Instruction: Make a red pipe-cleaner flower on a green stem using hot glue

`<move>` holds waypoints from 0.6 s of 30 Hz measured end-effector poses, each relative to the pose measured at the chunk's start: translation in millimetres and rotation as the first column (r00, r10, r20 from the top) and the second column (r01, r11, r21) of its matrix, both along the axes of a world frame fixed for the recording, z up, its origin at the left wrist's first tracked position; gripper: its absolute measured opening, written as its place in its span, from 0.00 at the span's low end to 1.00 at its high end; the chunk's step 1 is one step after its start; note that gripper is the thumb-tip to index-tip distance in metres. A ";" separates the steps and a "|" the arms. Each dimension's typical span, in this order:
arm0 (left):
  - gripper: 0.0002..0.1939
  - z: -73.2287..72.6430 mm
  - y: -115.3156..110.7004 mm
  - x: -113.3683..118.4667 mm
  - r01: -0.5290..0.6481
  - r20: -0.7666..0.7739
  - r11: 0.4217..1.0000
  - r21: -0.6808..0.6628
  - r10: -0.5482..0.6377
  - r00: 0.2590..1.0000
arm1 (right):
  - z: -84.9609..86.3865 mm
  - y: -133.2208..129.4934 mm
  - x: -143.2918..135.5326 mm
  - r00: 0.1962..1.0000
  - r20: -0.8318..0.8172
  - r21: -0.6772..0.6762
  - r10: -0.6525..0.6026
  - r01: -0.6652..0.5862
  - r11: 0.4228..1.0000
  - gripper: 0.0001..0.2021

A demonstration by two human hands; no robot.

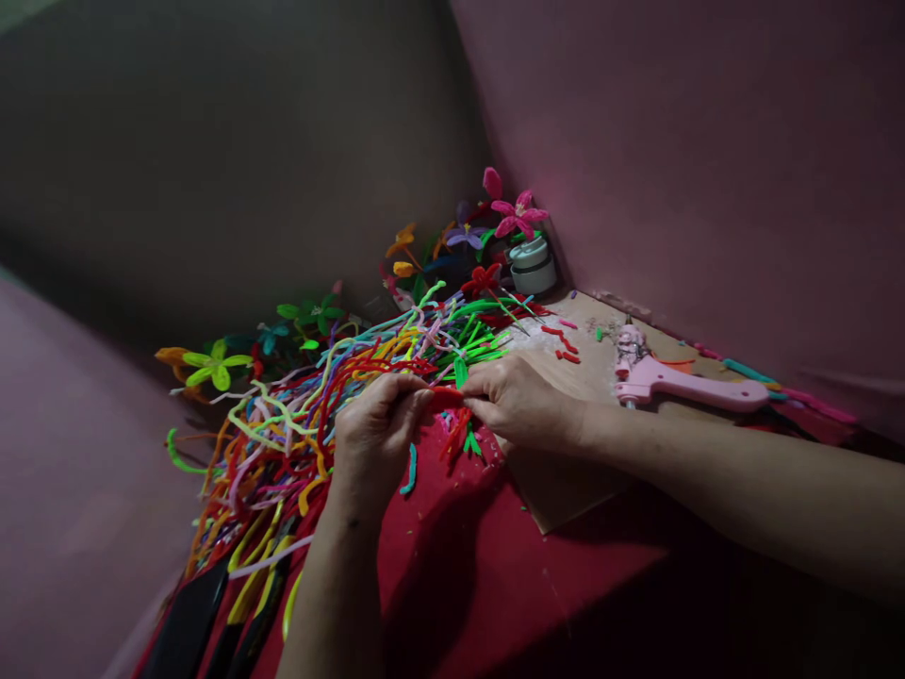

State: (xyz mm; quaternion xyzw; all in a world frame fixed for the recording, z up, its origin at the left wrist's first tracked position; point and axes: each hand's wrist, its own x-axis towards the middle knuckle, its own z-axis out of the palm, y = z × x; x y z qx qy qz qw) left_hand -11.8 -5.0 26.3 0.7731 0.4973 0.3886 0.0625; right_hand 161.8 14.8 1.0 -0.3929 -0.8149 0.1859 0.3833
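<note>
A short red pipe cleaner (445, 397) stretches between my two hands above the red table surface. My left hand (374, 434) pinches its left end, thumb against the fingers. The other end sits in the closed fingertips of my right hand (519, 405). Just below the fingers lie small red and green pipe-cleaner pieces (467, 439), partly covered by my right hand. A short teal piece (408, 470) rests beside my left wrist. Behind both hands spreads a big tangled heap of coloured pipe cleaners (368, 363).
A pink glue gun (697, 385) lies on a cardboard sheet (566, 481) at right. Finished pipe-cleaner flowers (519, 215) stand at the back, near a pale lidded jar (533, 268). Yellow-and-black tool handles (258, 575) and a black flat object (185, 618) lie front left. Walls close off the corner.
</note>
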 end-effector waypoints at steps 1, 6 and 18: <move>0.03 -0.5 0.4 -0.2 -0.002 0.000 1.000 0.000 0.002 1.000 | -0.4 0.4 0.0 1.000 0.005 0.008 0.000 0.000 1.000 0.09; 0.03 -2.3 -0.8 3.9 -0.047 -0.107 0.994 0.099 0.058 0.993 | -1.9 2.7 -0.2 1.000 0.008 -0.003 0.006 -0.006 1.000 0.10; 0.02 -3.1 -1.4 9.1 0.073 0.371 0.991 -0.108 -0.028 0.928 | 0.8 0.0 1.2 0.999 0.039 0.024 -0.028 0.027 0.999 0.10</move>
